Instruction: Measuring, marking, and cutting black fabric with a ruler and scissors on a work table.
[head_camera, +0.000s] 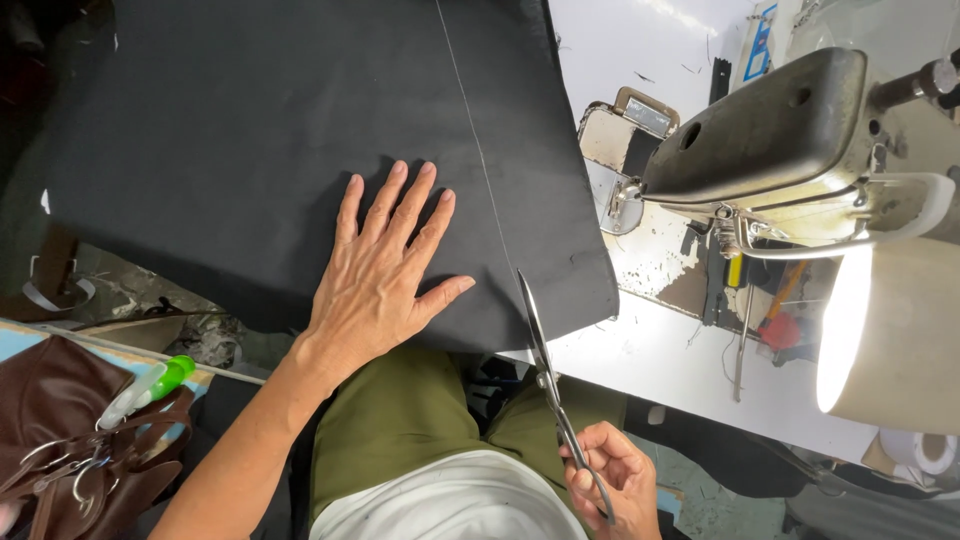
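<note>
Black fabric (250, 150) fills the upper left and centre of the frame, spread over the edge of a white sewing table (650, 350), with a thin pale chalk line (480, 150) running down it toward its near edge. Left hand (385, 265), flat and released with fingers spread, presses on the cloth just left of that line. Right hand (610, 480), at the lower centre-right, grasps the handles of long steel scissors (540, 350), whose blade tips meet the fabric's near edge at the line. Sewing machine (780, 140) stands at the upper right, a lit lamp (890, 330) below it. Brown leather bag (70, 440) lies at lower left.
</note>
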